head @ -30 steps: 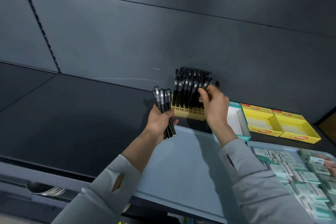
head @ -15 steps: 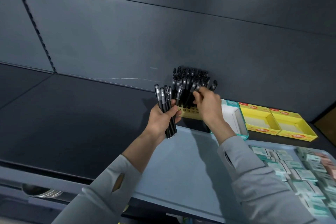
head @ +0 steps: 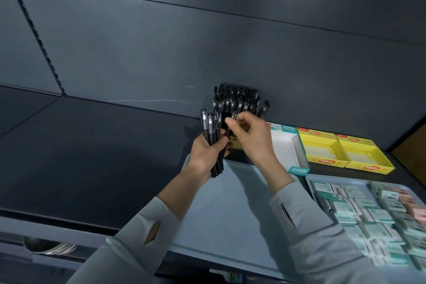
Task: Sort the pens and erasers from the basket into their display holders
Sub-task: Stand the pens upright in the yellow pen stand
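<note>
My left hand [head: 206, 151] is closed around a bundle of black pens [head: 211, 130], held upright in front of the shelf. My right hand [head: 251, 135] pinches the top of one black pen [head: 231, 122] at the right side of that bundle. Behind both hands stands a yellow pen holder [head: 236, 144], mostly hidden, packed with upright black pens [head: 237, 99] against the back wall. A grey tray [head: 310, 180] at the lower right holds several boxed erasers [head: 359, 210].
To the right of the pen holder sit a teal-edged white box [head: 297, 168] and two yellow display boxes [head: 345, 152], all showing bare bottoms. A grey-blue tray [head: 226, 214] lies under my forearms. The dark shelf stretches away to the left.
My right hand has drawn back from the pens in the holder toward the bundle in my left hand and now pinches one pen there. The left hand has barely moved.
</note>
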`<state>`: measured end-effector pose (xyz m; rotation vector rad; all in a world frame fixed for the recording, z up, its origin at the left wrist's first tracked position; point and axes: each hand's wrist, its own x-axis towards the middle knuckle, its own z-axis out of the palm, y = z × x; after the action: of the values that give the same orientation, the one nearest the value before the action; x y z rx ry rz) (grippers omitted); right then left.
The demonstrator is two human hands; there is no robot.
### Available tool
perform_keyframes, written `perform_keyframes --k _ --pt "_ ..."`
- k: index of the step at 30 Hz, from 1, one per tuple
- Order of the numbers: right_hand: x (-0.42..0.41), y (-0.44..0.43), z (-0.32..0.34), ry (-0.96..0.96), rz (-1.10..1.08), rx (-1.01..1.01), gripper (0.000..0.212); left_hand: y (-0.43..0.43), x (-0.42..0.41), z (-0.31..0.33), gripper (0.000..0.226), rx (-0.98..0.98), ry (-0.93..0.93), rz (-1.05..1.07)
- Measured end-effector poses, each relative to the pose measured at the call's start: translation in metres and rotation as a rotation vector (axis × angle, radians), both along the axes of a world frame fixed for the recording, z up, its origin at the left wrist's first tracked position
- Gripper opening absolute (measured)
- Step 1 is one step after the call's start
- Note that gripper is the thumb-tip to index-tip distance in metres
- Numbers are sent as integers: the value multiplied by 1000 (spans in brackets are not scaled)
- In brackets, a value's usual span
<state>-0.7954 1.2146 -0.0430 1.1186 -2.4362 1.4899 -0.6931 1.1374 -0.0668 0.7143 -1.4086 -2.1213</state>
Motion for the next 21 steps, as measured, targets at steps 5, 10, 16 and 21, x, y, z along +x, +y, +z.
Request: perform_keyframes --k 5,10,16,21 --pt "-20 8 2 3 -167 -42 26 -7 3 -3 15 60 -50 57" --pt "-32 20 11 279 -348 -36 21 -12 7 -7 12 56 -76 69" --pt "-36 11 1 291 -286 -70 22 -10 7 -4 11 76 -40 52" --pt "-39 5 -9 244 -242 51 28 -8 7 1 9 128 10 47"
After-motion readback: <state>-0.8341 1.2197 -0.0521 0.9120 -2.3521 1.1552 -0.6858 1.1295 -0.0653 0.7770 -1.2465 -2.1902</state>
